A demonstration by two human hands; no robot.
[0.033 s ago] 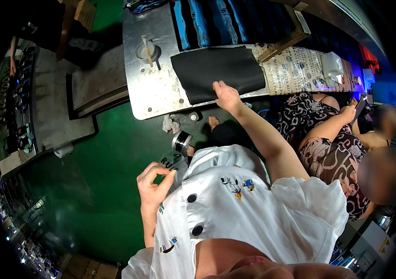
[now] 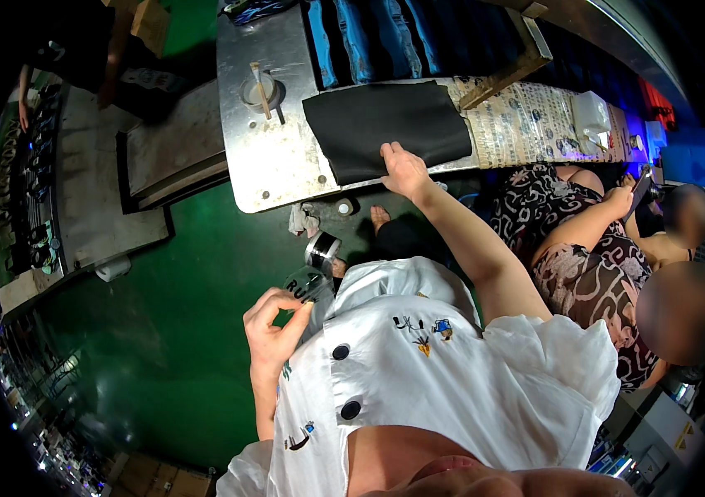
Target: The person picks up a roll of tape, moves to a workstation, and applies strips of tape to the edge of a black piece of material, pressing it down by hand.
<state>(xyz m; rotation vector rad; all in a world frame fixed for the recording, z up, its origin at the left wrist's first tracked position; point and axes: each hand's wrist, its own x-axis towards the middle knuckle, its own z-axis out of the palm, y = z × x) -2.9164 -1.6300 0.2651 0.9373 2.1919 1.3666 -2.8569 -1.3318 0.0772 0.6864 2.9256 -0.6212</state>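
My left hand [image 2: 269, 331] is held low in front of my white shirt, thumb and finger pinched on a clear plastic piece [image 2: 307, 286] with black print. Past it, my right hand [image 2: 404, 171] reaches to the near edge of a black sheet [image 2: 385, 124] lying on the metal bench. Its fingers are bent and close together against the sheet; anything small under them is hidden. A round dish [image 2: 251, 93] with a brush [image 2: 263, 89] across it stands on the bench left of the sheet.
Blue-and-black strips [image 2: 352, 41] lie behind the sheet. A wooden post [image 2: 510, 74] stands right of it, near a patterned bench covering [image 2: 518, 128]. People in patterned clothes [image 2: 563, 240] sit close on my right. Below the bench are a white cup [image 2: 344, 207] and a rag [image 2: 303, 219].
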